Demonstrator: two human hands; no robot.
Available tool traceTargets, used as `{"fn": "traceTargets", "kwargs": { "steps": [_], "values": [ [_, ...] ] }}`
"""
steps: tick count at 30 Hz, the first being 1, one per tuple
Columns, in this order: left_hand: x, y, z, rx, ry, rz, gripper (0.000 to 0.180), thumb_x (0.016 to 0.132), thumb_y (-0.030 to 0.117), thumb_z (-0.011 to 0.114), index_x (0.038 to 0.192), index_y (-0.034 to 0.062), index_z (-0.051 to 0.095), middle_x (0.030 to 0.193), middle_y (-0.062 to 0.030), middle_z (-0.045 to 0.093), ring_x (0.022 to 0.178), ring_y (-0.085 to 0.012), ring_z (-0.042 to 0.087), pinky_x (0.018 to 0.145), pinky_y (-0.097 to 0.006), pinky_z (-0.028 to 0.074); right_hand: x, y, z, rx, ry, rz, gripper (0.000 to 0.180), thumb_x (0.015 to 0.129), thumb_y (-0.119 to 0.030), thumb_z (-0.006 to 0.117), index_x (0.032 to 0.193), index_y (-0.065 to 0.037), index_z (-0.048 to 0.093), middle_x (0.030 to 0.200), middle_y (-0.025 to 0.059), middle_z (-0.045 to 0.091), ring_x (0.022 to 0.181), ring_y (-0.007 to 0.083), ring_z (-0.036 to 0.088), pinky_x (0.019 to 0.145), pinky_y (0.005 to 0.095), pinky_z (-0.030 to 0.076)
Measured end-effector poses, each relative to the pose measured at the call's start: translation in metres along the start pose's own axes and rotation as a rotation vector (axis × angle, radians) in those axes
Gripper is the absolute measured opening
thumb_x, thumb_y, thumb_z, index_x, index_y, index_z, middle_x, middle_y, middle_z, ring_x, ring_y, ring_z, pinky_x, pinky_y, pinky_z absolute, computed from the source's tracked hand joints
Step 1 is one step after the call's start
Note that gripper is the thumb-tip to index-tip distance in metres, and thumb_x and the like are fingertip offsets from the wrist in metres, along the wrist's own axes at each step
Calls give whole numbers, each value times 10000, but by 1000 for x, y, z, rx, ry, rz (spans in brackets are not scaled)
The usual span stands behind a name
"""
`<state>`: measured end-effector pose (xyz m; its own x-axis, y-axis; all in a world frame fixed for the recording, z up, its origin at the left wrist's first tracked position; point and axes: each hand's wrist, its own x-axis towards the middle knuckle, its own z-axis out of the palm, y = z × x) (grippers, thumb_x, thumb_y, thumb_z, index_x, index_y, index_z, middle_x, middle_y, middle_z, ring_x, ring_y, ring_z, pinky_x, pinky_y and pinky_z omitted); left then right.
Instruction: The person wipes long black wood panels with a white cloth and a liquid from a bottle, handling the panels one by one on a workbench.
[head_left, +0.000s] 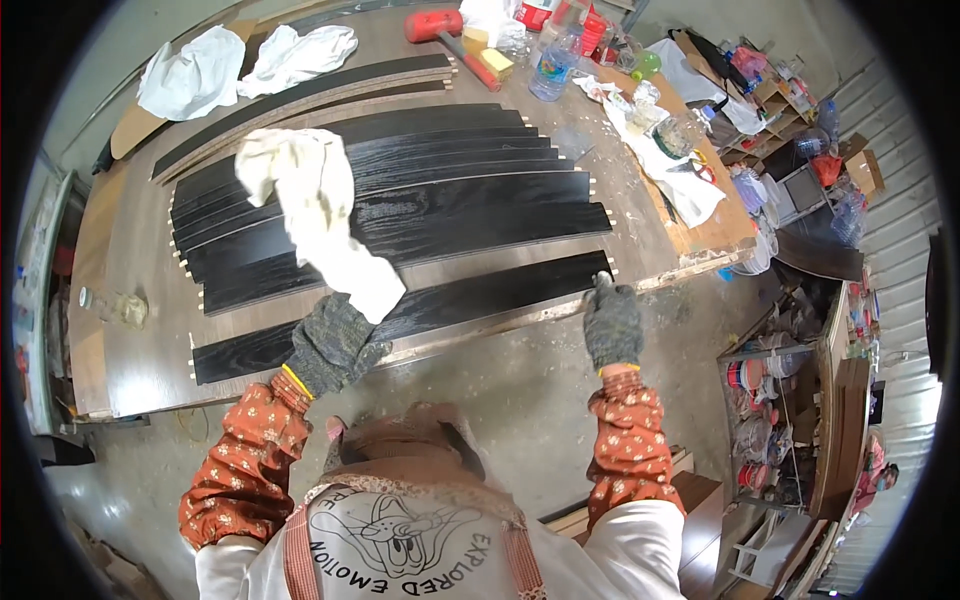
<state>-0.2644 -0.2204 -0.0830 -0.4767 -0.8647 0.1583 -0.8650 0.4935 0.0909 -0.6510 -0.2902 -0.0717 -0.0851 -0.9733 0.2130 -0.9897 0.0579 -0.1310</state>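
Front board (485, 297): lying along the table's (122, 240) near edge, its long axis running left to right, right end angling slightly away.
Left hand (335, 345): gripping the white cloth (310, 200), sitting over the board's left half, cloth stretching away across the back boards (440, 212).
Right hand (612, 322): meeting the board's right end, pointing away from the body; whether it's gripping, I'm not able to tell.

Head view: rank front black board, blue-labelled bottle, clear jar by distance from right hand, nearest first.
1. Front black board: right end at the right hand.
2. Blue-labelled bottle: across the table, slightly left.
3. Clear jar: far left.
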Motion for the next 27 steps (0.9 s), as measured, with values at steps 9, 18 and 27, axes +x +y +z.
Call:
{"fn": "traceTargets", "kwargs": {
  "steps": [9, 18, 27],
  "values": [
    [-3, 5, -3, -124, 99, 3, 627, 812, 382, 645, 1345, 94, 479, 1387, -175, 427, 1304, -369, 369, 1089, -496, 272, -6, 3, -11, 22, -37, 18, 277, 914, -289, 501, 1081, -109, 630, 1008, 210, 583, 884, 399, 600, 755, 481, 497],
    [-15, 4, 3, -139, -111, -100, 645, 907, 439, 470, 1457, 149, 299, 1495, -113, 288, 1379, -276, 270, 1114, -428, 265, -2, 6, 3, 151, 79, -320, 259, 850, -210, 562, 1090, -157, 645, 1013, 170, 614, 925, 374, 592, 813, 461, 481],
    [-9, -12, -9, -340, 181, -37, 572, 786, 317, 663, 1268, 51, 508, 1193, -182, 506, 1112, -333, 507, 985, -431, 415, 131, -66, -2, -107, 116, -205, 673, 895, -478, 512, 1409, -70, 362, 1381, 248, 418, 1290, 418, 369, 1089, 460, 282]
  ]
}}
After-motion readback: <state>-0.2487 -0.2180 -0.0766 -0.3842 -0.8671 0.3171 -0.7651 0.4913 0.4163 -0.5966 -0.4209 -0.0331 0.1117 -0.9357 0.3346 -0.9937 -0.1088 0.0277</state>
